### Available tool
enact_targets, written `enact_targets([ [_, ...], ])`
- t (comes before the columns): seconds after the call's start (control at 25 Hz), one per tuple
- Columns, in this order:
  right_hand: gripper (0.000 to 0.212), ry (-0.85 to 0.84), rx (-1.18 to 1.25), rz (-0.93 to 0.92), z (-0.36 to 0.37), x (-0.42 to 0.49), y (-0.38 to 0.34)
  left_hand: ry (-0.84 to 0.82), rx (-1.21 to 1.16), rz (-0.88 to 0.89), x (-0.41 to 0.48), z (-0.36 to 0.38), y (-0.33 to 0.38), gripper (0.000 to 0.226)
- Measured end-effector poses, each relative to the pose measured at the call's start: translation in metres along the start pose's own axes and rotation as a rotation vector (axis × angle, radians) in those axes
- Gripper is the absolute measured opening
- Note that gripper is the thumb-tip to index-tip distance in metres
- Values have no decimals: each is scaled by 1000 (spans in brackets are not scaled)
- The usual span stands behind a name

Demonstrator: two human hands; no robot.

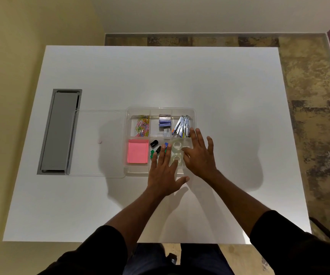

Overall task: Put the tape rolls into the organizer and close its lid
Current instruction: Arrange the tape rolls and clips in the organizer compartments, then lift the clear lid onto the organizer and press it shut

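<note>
A clear plastic organizer [127, 124] sits in the middle of the white table. Two clear tape rolls lie in its near right compartment, one [177, 144] behind the other [176, 157]. The clear lid [98, 143] lies flat on the table, touching the organizer's left side. My left hand [163, 173] is spread, fingers apart, over the organizer's near edge, left of the tape rolls. My right hand [199, 155] is also spread, over the organizer's right side, its thumb close to the tape rolls. Neither hand holds anything.
Other compartments hold coloured paper clips [142, 126], staple boxes [164, 121], cutters [182, 126], pink sticky notes [138, 151] and binder clips [154, 143]. A grey cable hatch [60, 132] is set in the table at the left, partly under the lid.
</note>
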State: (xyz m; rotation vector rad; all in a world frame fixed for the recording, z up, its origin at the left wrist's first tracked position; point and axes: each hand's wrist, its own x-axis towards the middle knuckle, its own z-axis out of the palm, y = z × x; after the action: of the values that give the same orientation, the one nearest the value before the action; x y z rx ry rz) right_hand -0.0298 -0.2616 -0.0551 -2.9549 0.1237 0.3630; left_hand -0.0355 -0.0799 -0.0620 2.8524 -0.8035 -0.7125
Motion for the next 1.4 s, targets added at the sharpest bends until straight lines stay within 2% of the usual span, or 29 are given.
enact_targets([
  [0.28, 28, 36, 14, 3, -2, -11, 4, 31, 10, 2, -3, 4, -5, 98],
  [0.52, 36, -49, -11, -3, -2, -12, -2, 22, 6, 10, -4, 3, -7, 96],
  [0.72, 31, -27, 4, 15, -4, -12, -2, 11, -32, 29, -7, -5, -7, 93],
  [0.84, 18, 101, 86, 42, -7, -14, -5, 126, -147, 47, -14, -14, -12, 73],
  [0.92, 24, 196, 176, 62, -11, -16, -14, 264, -238, 29, -23, -22, -23, 55],
  [1.04, 34, 238, 303, 48, -17, -19, -43, 448, -351, -64, -37, -33, -52, 42],
  [1.12, 36, 217, 334, -4, -20, -23, -73, 499, -393, -190, -50, -39, -80, 39],
  [1.28, 40, 151, 400, -149, -12, -37, -141, 484, -510, -539, -81, -39, -151, 42],
  [1.4, 45, 65, 401, -284, 7, -50, -191, 397, -623, -773, -102, -33, -206, 53],
])
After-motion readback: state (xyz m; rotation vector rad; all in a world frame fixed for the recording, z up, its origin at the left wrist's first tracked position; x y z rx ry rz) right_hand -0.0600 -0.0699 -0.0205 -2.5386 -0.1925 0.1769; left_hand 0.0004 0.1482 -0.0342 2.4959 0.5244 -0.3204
